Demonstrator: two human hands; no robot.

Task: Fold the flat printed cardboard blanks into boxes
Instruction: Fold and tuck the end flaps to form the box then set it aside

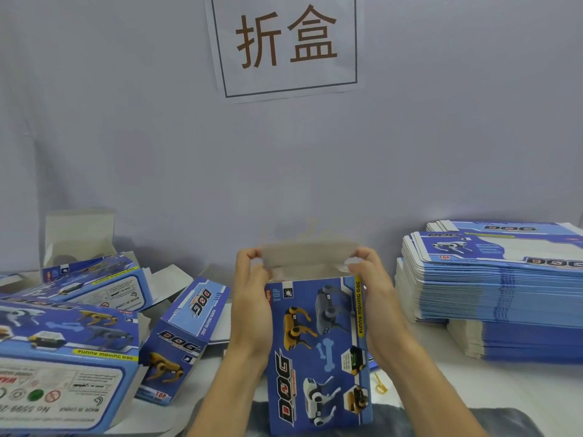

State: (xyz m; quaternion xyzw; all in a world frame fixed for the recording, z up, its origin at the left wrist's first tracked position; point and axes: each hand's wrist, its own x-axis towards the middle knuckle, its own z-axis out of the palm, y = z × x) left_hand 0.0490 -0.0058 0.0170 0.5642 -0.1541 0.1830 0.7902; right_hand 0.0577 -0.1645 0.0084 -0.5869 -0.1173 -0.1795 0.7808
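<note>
Folding down the top flap (307,257) of an upright box (318,351), left hand (252,298) and right hand (372,294) fingers pinching its corners to close it.

place: I read it as a packing workstation, probably factory | cues: wall sign (287,42) 折盒; stacked flat blanks (492,279); folded boxes (72,335)

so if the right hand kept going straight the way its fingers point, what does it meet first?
The right hand grips the box at its top right corner, fingers pointing up and inward onto the grey top flap. It would push into that flap first. Beyond that, probably only the wall, though depth is unclear.
</note>
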